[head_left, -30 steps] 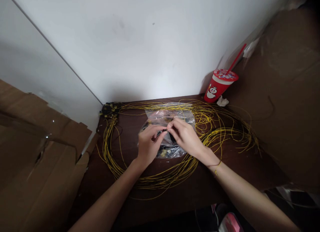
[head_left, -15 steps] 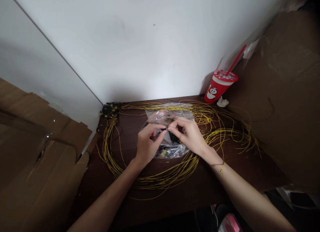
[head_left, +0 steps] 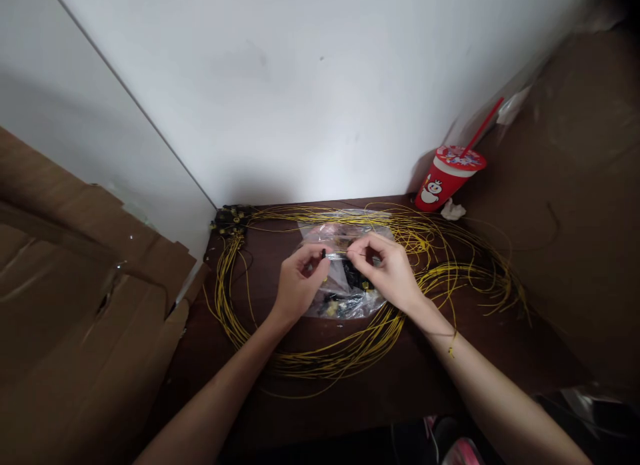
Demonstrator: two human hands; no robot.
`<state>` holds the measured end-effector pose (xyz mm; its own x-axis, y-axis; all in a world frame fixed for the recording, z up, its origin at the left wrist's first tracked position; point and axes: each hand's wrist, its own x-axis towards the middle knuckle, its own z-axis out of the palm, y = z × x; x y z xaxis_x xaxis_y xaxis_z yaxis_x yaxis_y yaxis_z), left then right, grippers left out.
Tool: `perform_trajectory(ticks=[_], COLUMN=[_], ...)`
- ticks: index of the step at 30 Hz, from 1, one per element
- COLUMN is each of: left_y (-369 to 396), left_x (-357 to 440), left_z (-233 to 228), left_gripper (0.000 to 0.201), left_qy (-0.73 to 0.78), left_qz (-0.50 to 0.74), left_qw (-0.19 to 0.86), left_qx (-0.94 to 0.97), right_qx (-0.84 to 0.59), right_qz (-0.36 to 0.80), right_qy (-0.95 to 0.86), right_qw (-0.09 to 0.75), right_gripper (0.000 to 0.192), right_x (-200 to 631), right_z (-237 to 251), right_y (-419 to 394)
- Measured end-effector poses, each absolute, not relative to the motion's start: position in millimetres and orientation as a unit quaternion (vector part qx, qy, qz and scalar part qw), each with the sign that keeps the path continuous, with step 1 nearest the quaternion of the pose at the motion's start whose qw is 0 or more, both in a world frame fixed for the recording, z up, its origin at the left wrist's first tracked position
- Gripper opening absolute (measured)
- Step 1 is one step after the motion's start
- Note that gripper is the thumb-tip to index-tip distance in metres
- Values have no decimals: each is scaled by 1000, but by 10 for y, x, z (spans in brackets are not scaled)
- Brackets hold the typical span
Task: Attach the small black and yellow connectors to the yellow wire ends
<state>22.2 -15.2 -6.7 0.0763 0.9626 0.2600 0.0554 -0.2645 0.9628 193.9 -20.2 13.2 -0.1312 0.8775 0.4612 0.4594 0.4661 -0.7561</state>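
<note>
Between thumb and fingertips my left hand pinches a small black connector. My right hand is closed in a pinch on a thin yellow wire, which spans the short gap between the hands. Whether the wire's end sits inside the connector is too small to tell. Below both hands lies a clear plastic bag with black and yellow small parts in it. Long yellow and black wires loop around the bag on the dark table.
Black and yellow connectors are heaped at the back left corner. A red cup with a straw stands at the back right, beside a crumpled tissue. Cardboard flanks the left side, and a brown panel the right.
My hands have moved slightly apart, and a stretch of yellow wire now shows between them. The whole view has shifted a little, so things appear farther right.
</note>
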Motion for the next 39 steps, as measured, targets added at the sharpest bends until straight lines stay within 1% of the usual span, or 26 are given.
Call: perform_trajectory(ticks=[3,10,16,22,31,39], left_y=[-163,-137,-164,-163,-166,-193], left_x=[240,228,232,220,236,237], left_z=[-77,-108,-84,-62,-63,-48], left_gripper=[8,9,10,7,8,8], left_qy=[423,442,423,434,435,445], left_qz=[522,505,496,513,506,506], left_qw=[438,404,403,378,401,328], left_qx=[598,622,642,637,627,662], right_qx=[-454,-446,-436,-435,-432,-441], right_qz=[226,215,218,220,216,191], right_qy=[-729,-742,-751,-751,-757,-757], right_qw=[459,452,446,445,440,443], right_gripper=[10,9,10,9,10,10], right_x=[1911,1898,1865,1850,1843,1828], right_z=[118,130,125,120,124,94], right_y=[-217,-235,-249,-256,-265,-270])
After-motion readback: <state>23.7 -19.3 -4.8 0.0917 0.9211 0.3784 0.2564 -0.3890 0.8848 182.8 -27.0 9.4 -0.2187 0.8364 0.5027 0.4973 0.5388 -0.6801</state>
